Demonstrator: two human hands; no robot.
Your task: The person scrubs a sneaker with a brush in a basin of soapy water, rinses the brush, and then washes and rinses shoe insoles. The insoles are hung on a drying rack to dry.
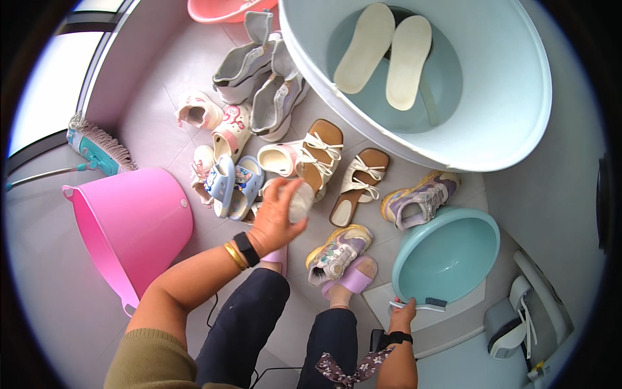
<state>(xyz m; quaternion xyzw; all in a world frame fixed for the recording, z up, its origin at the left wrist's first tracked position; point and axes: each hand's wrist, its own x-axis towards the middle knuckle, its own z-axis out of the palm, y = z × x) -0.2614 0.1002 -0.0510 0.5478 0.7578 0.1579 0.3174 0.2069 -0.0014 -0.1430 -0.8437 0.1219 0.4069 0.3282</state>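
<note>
My left hand (276,216) is closed around a pale, rounded object (300,202). Motion blur and the fingers hide what it is. Beneath it lie a pair of brown sandals with white bows (321,153) and a pair of blue cartoon slides (245,180). My right hand (402,316) grips a scrub brush (432,305) with dark bristles, at the near rim of a teal basin (449,253). Two cream insoles (367,46) rest inside a large pale blue tub (505,87). A purple and white sneaker (340,255) stands between my hands, near my feet.
A pink bucket (141,228) lies tipped at the left, near a mop (99,146). Grey high-top shoes (274,104), a decorated clog (233,129) and another sneaker (423,199) are on the tiles. One grey and white shoe (508,321) sits at the right. A coral basin (223,12) is beyond.
</note>
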